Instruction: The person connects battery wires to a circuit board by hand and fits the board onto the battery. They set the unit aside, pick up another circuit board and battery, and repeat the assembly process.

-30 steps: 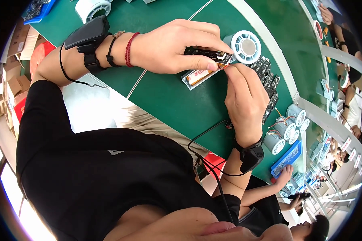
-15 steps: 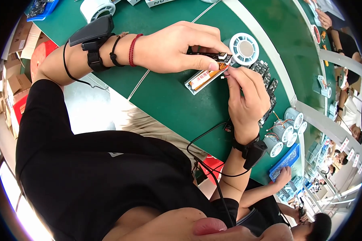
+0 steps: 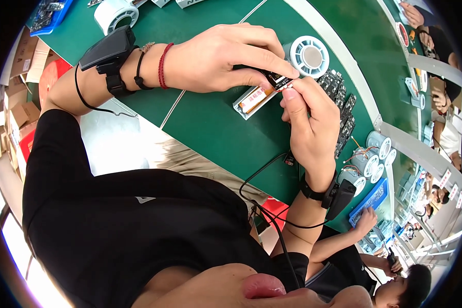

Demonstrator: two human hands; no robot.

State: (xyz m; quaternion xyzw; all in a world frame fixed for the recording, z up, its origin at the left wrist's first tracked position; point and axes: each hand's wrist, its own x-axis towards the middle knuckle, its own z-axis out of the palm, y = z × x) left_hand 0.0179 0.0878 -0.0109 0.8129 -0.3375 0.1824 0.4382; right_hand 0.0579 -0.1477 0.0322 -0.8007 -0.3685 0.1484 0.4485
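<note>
My left hand (image 3: 231, 59) reaches across the green bench with its fingers closed on a small black circuit board (image 3: 278, 79). My right hand (image 3: 313, 115) pinches at the board's right end, thumb and forefinger together. Whatever lies between those fingertips is hidden. Below the board is a narrow pale-blue handle shell (image 3: 247, 116), with a battery (image 3: 255, 99) under a white label lying inside it. A round slatted fan head (image 3: 310, 55) sits just beyond my fingers, in line with the shell. My hands cover the place where the two would meet.
Several black circuit boards (image 3: 346, 108) lie in a row right of my hand. Further right are several pale-blue fan heads (image 3: 365, 163) with wires and a blue tray (image 3: 369, 203), touched by a co-worker's hand (image 3: 366, 222). Black cable (image 3: 262, 172) crosses the bench edge.
My right fingertips have moved up against the board's end. The small white connector and wires seen between them earlier are now covered. The left forefinger reaches further along the board.
</note>
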